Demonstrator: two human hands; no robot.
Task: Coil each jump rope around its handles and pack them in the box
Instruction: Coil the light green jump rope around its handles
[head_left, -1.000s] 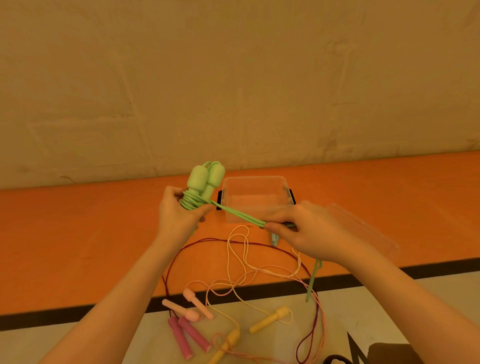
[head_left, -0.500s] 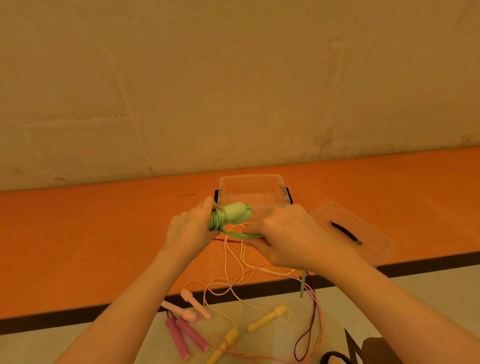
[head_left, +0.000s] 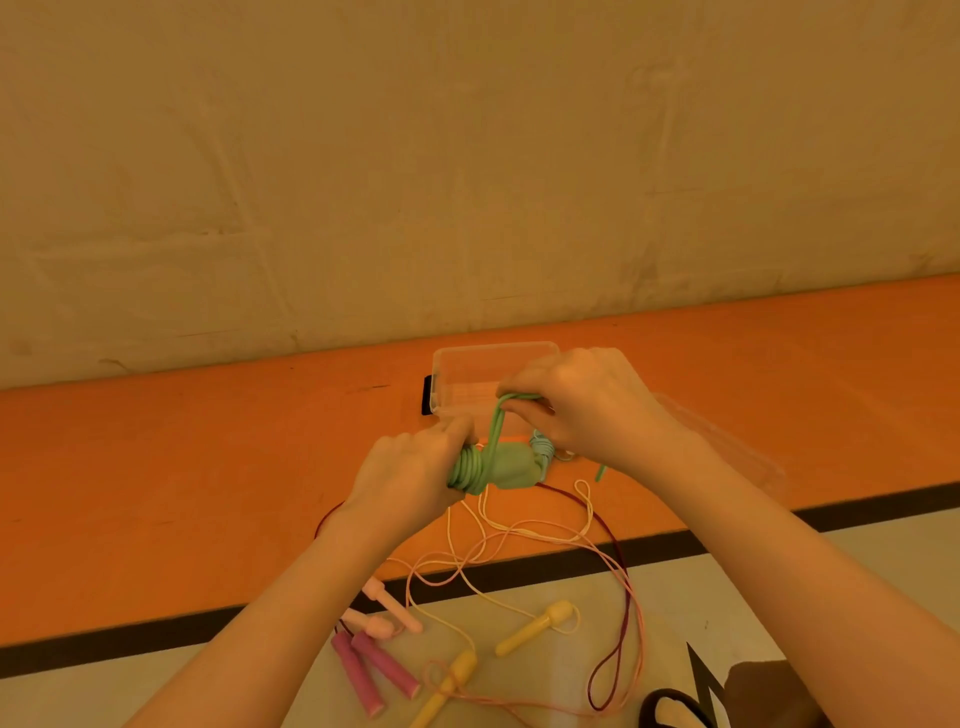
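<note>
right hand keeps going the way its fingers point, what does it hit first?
The right hand points left, pinching the green cord. Straight on lies the clear box: probably its near rim, though depth is unclear and it may pass above.

left hand (head_left: 410, 480) grips green handles (head_left: 498, 467) | right hand (head_left: 587, 405) pinches green cord (head_left: 494, 426)

Pretty dim, heavy warm orange-yellow cast all over. Soft, flat light, barely any shadows, no glare. Slightly mushy detail, wide-angle bending near the edges.
</note>
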